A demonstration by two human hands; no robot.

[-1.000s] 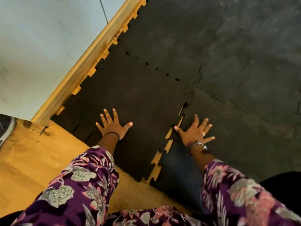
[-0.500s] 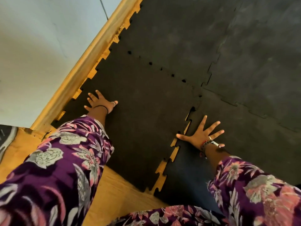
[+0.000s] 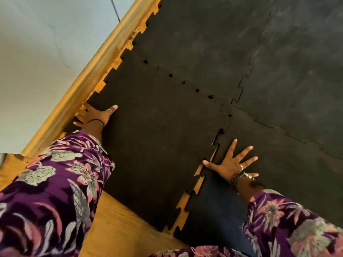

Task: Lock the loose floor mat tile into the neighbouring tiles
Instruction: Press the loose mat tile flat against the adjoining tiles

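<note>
The loose black foam jigsaw-edged mat tile point(image 3: 157, 136) lies by the wooden skirting board point(image 3: 104, 58), its right seam gapped. The left hand point(image 3: 94, 115) grips its far-left edge to steer it; the right hand point(image 3: 232, 164), fingers spread flat, pins the neighbouring dark tile point(image 3: 278, 164).

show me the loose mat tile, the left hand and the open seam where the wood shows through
loose mat tile point(image 3: 157, 145), head view, bare middle of its top face
left hand point(image 3: 96, 115), head view, back of the hand at the tile's wall-side edge
open seam point(image 3: 199, 184), head view, strip of wood floor between the unjoined teeth
</note>
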